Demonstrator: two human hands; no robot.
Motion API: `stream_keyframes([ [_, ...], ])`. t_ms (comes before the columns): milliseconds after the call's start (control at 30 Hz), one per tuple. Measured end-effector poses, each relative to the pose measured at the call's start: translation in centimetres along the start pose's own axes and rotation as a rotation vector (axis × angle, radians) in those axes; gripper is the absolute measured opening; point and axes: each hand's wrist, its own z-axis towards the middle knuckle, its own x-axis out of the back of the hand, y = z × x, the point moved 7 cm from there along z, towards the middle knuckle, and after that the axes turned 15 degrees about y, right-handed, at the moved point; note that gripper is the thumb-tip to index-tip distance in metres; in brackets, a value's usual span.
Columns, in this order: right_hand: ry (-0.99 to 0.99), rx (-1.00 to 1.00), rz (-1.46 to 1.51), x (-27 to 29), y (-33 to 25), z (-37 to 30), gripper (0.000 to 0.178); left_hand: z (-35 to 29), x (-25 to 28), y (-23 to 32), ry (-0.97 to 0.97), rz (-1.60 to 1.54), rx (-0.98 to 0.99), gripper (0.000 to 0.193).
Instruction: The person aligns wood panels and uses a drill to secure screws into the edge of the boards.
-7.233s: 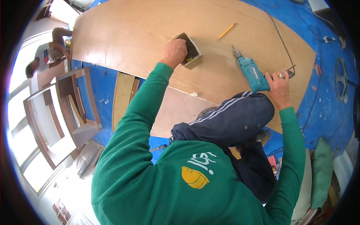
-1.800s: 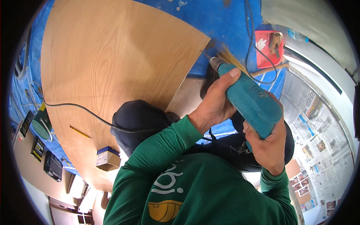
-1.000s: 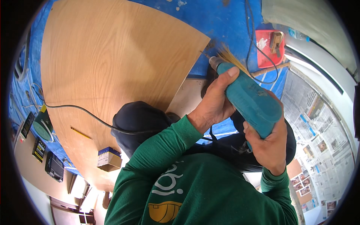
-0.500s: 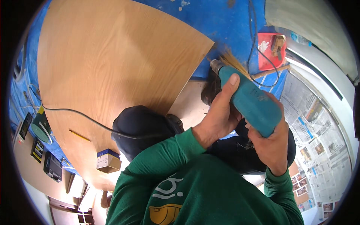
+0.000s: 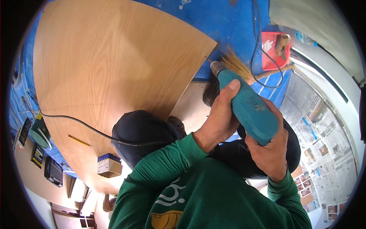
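A teal power drill [image 5: 252,108] is held in both hands, its chuck [image 5: 217,67] pointing up and left. From the chuck a thin bit reaches toward the right edge of a large wood-grain board [image 5: 114,57]; whether its tip touches the board I cannot tell. My left hand [image 5: 219,118] wraps the drill's front from the left, thumb on top of the housing. Around the rear and handle closes my right hand [image 5: 271,147], and most of the handle is hidden under the drill body. My knees are bent beside the board.
On the board lie a yellow pencil [image 5: 79,140], a small open box [image 5: 109,165] and a dark cable [image 5: 76,119] running over my left knee. Right of the drill are a straw broom [image 5: 237,66] and a red dustpan [image 5: 270,63] holding a wooden block. Newspaper sheets [image 5: 316,145] cover the right side.
The drill and both hands have shifted slightly left, and the bit now shows close to the board's edge. Both hands keep their grip.
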Motion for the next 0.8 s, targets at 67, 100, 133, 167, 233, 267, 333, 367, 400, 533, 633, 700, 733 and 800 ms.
stream_keyframes([
  [67,0.011,0.055,-0.043,-0.4,-0.3,0.4,0.079,0.4,0.3,-0.1,-0.004,-0.036,0.037,0.074],
  [100,0.012,0.081,-0.064,-0.6,-0.4,0.5,0.078,0.5,0.5,0.0,-0.001,-0.034,0.026,0.075],
  [133,0.008,0.072,-0.070,-0.7,-0.4,0.7,0.078,0.8,0.6,0.1,0.003,-0.032,0.015,0.076],
  [167,0.004,0.061,-0.075,-0.7,-0.3,0.9,0.077,1.0,0.7,0.3,0.006,-0.030,0.004,0.077],
  [233,0.004,0.071,-0.083,-0.8,-0.4,1.0,0.076,1.2,0.8,0.3,0.014,-0.030,0.013,0.079],
  [267,0.008,0.090,-0.082,-0.9,-0.6,1.1,0.075,1.3,0.9,0.2,0.018,-0.029,0.018,0.080],
  [333,0.019,0.105,-0.083,-0.9,-0.7,1.5,0.075,1.4,0.6,0.6,-0.022,-0.081,0.022,0.067],
  [367,0.020,0.096,-0.083,-0.8,-0.6,1.6,0.075,1.5,0.5,0.6,-0.043,-0.107,0.024,0.060],
  [400,0.020,0.087,-0.082,-0.9,-0.6,1.7,0.074,1.6,0.6,0.5,-0.055,-0.121,0.031,0.060],
  [533,-0.015,0.085,-0.111,-1.1,-0.9,1.9,0.075,2.1,1.3,0.3,-0.059,-0.069,0.014,0.076],
  [633,0.011,0.058,-0.071,-1.5,-0.7,1.8,0.076,2.0,1.2,0.5,-0.022,-0.025,-0.001,0.085],
  [700,0.004,0.060,-0.063,-1.4,-0.4,1.5,0.076,1.9,1.0,0.7,-0.011,-0.010,-0.022,0.085],
  [733,-0.002,0.049,-0.073,-1.3,-0.3,1.7,0.076,1.9,0.9,0.7,-0.013,0.002,-0.043,0.086],
  [800,-0.005,0.021,-0.092,-0.9,0.1,1.8,0.077,2.0,1.0,0.6,-0.020,0.021,-0.050,0.085],
])
